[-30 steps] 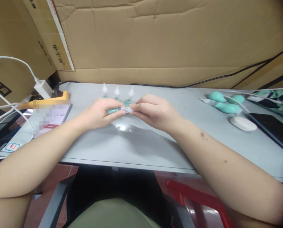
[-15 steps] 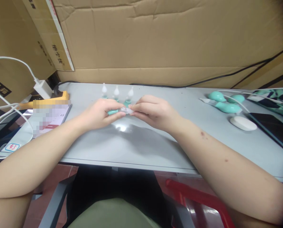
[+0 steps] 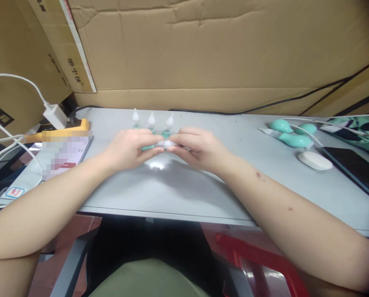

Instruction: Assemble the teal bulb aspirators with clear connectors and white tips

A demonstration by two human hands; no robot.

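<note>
My left hand (image 3: 131, 147) is closed with thumb and fingers on a small teal-and-clear tube piece (image 3: 161, 144), held sideways just above the table. From the other side, my right hand (image 3: 199, 147) pinches the whitish tip (image 3: 171, 143) at that piece's right end. The two hands' fingertips nearly meet, hiding much of the joint. Behind them, three similar upright pieces stand in a row, each with a teal base and white pointed tip: a left one (image 3: 135, 119), a middle one (image 3: 151, 121) and a right one (image 3: 170, 122).
Teal rubber bulbs (image 3: 294, 139) lie at the right beside a white computer mouse (image 3: 315, 160) and a dark phone-like slab (image 3: 354, 171). At the left are a yellow power strip (image 3: 63, 128), a white charger (image 3: 55, 116) and a calendar (image 3: 76, 154). A cardboard wall (image 3: 218, 53) stands behind the grey table (image 3: 184, 194).
My right hand has shifted slightly to the left, closer to the left hand, with the whitish tip and tube piece still between them. The upright pieces stay where they were.
</note>
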